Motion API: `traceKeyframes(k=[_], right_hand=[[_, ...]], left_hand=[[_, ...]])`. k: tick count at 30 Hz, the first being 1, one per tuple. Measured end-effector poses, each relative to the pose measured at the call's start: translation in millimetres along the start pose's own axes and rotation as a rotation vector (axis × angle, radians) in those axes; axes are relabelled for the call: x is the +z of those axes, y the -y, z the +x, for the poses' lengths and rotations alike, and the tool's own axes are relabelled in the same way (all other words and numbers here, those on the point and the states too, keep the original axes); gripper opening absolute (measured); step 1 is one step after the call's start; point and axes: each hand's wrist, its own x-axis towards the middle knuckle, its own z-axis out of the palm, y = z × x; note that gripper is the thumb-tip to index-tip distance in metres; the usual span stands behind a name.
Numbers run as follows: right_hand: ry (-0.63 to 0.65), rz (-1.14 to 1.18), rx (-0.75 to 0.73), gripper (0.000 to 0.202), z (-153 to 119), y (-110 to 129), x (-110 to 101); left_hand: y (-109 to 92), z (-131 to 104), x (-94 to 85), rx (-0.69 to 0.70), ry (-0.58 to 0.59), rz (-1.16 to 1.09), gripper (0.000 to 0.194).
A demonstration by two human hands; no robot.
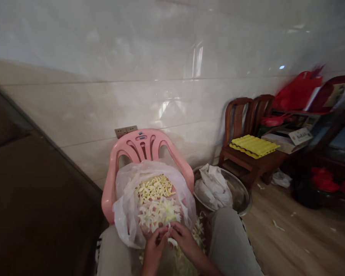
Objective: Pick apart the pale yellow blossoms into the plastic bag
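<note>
My left hand (157, 240) and my right hand (184, 238) meet at the near edge of a plastic bag, fingertips pinched together. Between them is a pale white flower (172, 242), partly covered by the fingers. The translucent bag (125, 214) lies spread open on a pink plastic chair (108, 191). Several loose white blossoms (152, 214) lie in the bag just beyond my fingers. Farther back in it sits a heap of small yellowish-white pieces (155, 187), perhaps buds. More flowers (199, 232) show below, between my knees.
At the right of the chair, a metal basin (241, 205) holds a white plastic bag (214, 188). Yellow egg trays (254, 146) rest on a wooden chair (238, 159). A tiled wall (103, 107) stands behind; a dark panel (40, 199) borders the left.
</note>
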Motion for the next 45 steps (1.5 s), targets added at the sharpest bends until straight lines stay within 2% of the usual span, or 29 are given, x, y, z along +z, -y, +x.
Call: traceKeyframes(k=[4, 9, 12, 15, 19, 21, 23, 26, 30, 34, 38, 40, 45], right_hand=[[0.003, -0.126, -0.022, 0.036, -2, 0, 0], [-0.006, -0.343, -0.069, 0.018, -4, -1, 0], [-0.022, -0.412, -0.104, 0.01, -5, -4, -1], [-0.063, -0.47, -0.098, 0.013, -4, -9, -5], [-0.103, -0.527, -0.064, 0.025, -4, -15, -10], [-0.12, -0.549, -0.037, 0.025, -4, -15, -12], [-0.133, -0.553, -0.011, 0.025, -4, -13, -11], [-0.139, -0.51, -0.014, 0.022, -4, -9, -10], [-0.129, -0.343, 0.036, 0.015, -3, -4, -7], [-0.087, -0.127, 0.141, 0.011, -1, 0, -5], [-0.037, -0.019, 0.169, 0.023, 0, 5, -4], [-0.027, -0.003, 0.171, 0.028, -1, 7, -3], [0.013, -0.063, 0.121, 0.027, -6, 8, -1]], left_hand=[[7, 1, -1.4, 0.031, -0.035, 0.063, 0.049], [6, -2, -2.2, 0.148, -0.017, 0.194, 0.037], [6, -3, -2.2, 0.145, -0.052, 0.191, 0.035], [10, 0, -7.6, 0.069, -0.201, 0.1, 0.038], [14, 8, -24.1, 0.004, -0.512, -0.007, 0.047], [13, 10, -30.0, -0.003, -0.571, -0.006, 0.047], [13, 9, -30.9, -0.008, -0.535, 0.042, 0.046], [16, 5, -24.0, 0.017, -0.407, 0.16, 0.047], [22, 5, -14.8, 0.069, -0.284, 0.293, 0.049], [23, 7, -15.2, 0.119, -0.267, 0.354, 0.049], [22, 5, -14.1, 0.118, -0.225, 0.369, 0.048], [22, 4, -11.6, 0.104, -0.2, 0.349, 0.048], [25, 4, -9.0, 0.077, -0.164, 0.353, 0.053]])
